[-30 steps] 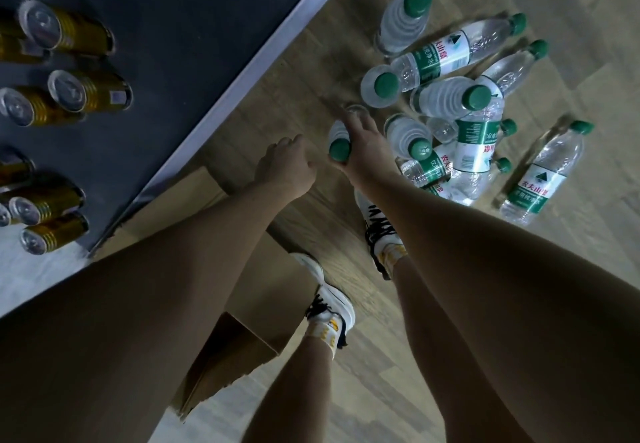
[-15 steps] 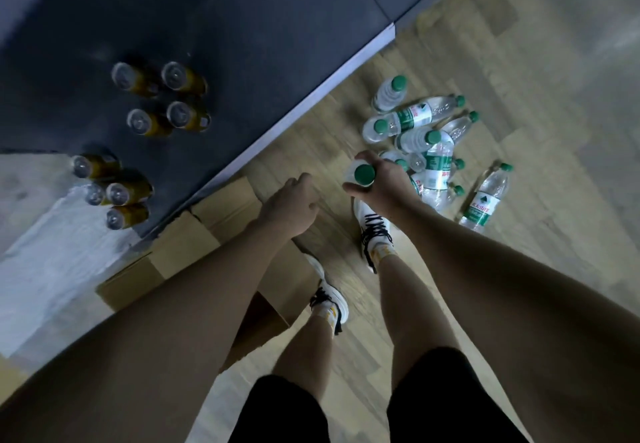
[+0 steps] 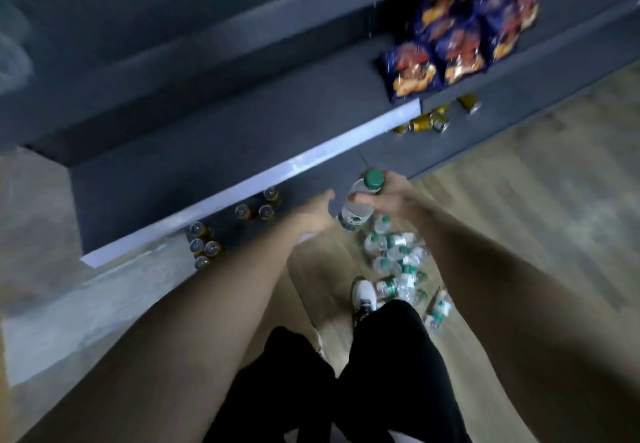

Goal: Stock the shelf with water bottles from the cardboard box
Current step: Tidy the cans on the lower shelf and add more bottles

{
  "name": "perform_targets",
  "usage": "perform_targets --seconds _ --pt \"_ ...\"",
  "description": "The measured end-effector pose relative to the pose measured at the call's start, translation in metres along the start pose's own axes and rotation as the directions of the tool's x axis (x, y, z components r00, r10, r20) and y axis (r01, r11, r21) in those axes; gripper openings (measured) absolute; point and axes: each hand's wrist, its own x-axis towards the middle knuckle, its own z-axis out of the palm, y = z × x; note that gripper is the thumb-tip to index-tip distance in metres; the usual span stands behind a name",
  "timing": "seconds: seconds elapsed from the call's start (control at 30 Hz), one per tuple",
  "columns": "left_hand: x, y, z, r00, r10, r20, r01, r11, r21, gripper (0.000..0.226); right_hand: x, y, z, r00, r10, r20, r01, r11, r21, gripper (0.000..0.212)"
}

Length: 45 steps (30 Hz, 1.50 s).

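My right hand (image 3: 389, 197) grips a clear water bottle (image 3: 360, 202) with a green cap, held upright in the air just in front of the dark shelf (image 3: 242, 138). My left hand (image 3: 317, 214) is beside the bottle's lower part, fingers apart, holding nothing. Far below on the wooden floor lies a heap of several more water bottles (image 3: 398, 262), some standing, some on their sides. The cardboard box is hidden from this view. The frame is blurred by motion.
Several gold-topped cans (image 3: 204, 245) stand on the lowest shelf, with more cans (image 3: 429, 122) further right. Blue snack bags (image 3: 457, 41) fill a higher shelf at the upper right. My white shoe (image 3: 363, 295) rests next to the bottle heap.
I have stood up: the floor and bottle heap dropped away. My right hand lifted one bottle from the heap to shelf height, and my left hand opened beside it.
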Motion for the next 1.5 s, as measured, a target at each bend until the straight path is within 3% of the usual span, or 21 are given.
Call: perform_targets --seconds 0.1,0.23,0.33,0.4,0.6,0.67,0.8,0.87,1.0,1.2,1.37,1.5 --pt "-0.031 0.02 -0.051 0.997 0.053 -0.06 -0.058 0.994 -0.092 0.07 -0.021 -0.066 -0.037 0.995 -0.089 0.043 0.09 0.996 -0.009 0.029" --pt "-0.072 0.037 -0.102 0.965 0.141 -0.221 -0.195 0.95 -0.243 0.057 -0.055 -0.155 -0.078 0.975 -0.196 0.102 0.198 0.98 -0.008 0.024" --pt "-0.102 0.046 -0.136 0.918 0.118 -0.38 -0.24 0.926 -0.292 0.059 -0.083 -0.214 -0.103 0.958 -0.254 0.13 0.261 0.964 -0.042 0.035" --pt "-0.121 0.053 -0.16 0.861 0.098 -0.499 -0.284 0.906 -0.313 0.068 -0.1 -0.247 -0.119 0.949 -0.297 0.101 0.302 0.953 -0.032 0.046" --pt "-0.178 0.072 -0.218 0.627 0.002 -0.779 -0.338 0.902 -0.27 0.061 -0.139 -0.313 -0.145 0.9 -0.435 0.032 0.434 0.9 0.043 0.033" --pt "-0.191 0.072 -0.235 0.597 -0.01 -0.802 -0.303 0.923 -0.237 0.056 -0.141 -0.327 -0.147 0.881 -0.471 0.03 0.472 0.882 -0.008 0.034" --pt "-0.199 0.058 -0.264 0.549 -0.087 -0.831 -0.287 0.915 -0.285 0.056 -0.131 -0.348 -0.151 0.858 -0.507 0.084 0.514 0.85 -0.118 0.07" --pt "-0.201 0.05 -0.278 0.503 -0.144 -0.852 -0.298 0.897 -0.327 0.057 -0.118 -0.355 -0.152 0.856 -0.507 0.1 0.517 0.839 -0.168 0.078" --pt "-0.202 0.037 -0.306 0.407 -0.252 -0.878 -0.34 0.85 -0.402 0.066 -0.081 -0.361 -0.151 0.848 -0.525 0.071 0.524 0.811 -0.26 0.073" --pt "-0.188 0.011 -0.327 0.345 -0.347 -0.872 -0.329 0.826 -0.459 0.071 -0.028 -0.372 -0.144 0.84 -0.522 0.145 0.536 0.762 -0.364 0.064" --pt "-0.175 -0.001 -0.331 0.311 -0.366 -0.877 -0.355 0.811 -0.465 0.073 0.006 -0.389 -0.136 0.813 -0.545 0.206 0.579 0.717 -0.387 0.048" --pt "-0.173 -0.004 -0.335 0.325 -0.332 -0.885 -0.319 0.843 -0.433 0.078 0.023 -0.4 -0.123 0.776 -0.586 0.231 0.627 0.683 -0.375 0.039"
